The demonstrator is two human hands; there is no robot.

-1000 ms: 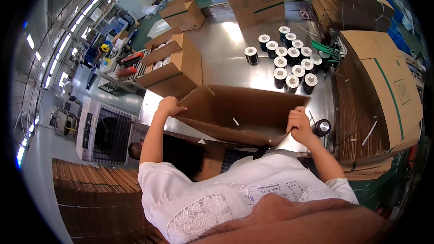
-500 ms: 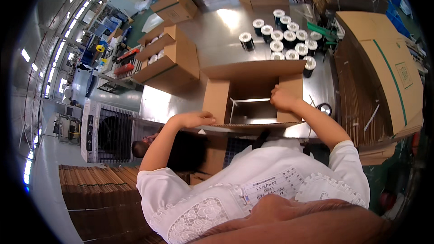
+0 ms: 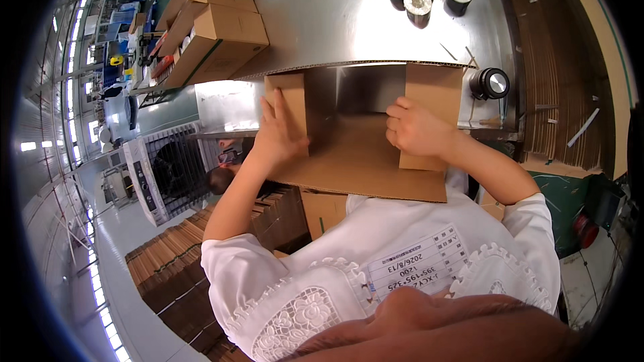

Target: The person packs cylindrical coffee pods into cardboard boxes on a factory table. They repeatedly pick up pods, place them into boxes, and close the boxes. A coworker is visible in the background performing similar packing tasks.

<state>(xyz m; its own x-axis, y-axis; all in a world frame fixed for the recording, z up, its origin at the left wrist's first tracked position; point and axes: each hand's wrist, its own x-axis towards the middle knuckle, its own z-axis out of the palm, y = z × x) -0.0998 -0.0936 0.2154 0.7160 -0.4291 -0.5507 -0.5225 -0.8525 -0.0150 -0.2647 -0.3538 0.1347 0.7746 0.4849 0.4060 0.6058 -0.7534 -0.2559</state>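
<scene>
An open cardboard box (image 3: 362, 154) stands on the metal table against my front, its mouth tipped toward me and its flaps folded outward. My left hand (image 3: 276, 135) lies with fingers stretched out over the box's left flap (image 3: 290, 97). Curled around the inner edge of the right flap (image 3: 436, 87) are the fingers of my right hand (image 3: 417, 126). The bare metal surface shows through the box's opening, and part of the inside is dark.
Several black spools with silvery tops (image 3: 417, 7) stand at the far side of the metal table (image 3: 295, 27). A black cylinder (image 3: 490, 84) lies right of the box. Filled cartons (image 3: 221, 40) stand left. Flattened cardboard (image 3: 557, 67) is stacked right, more (image 3: 201, 248) lower left. A person's head (image 3: 220, 179) shows beyond my left arm.
The box has tipped toward me, and its near flap now spreads toward my body. My left hand has moved from the near left corner onto the left flap. The whole view has shifted.
</scene>
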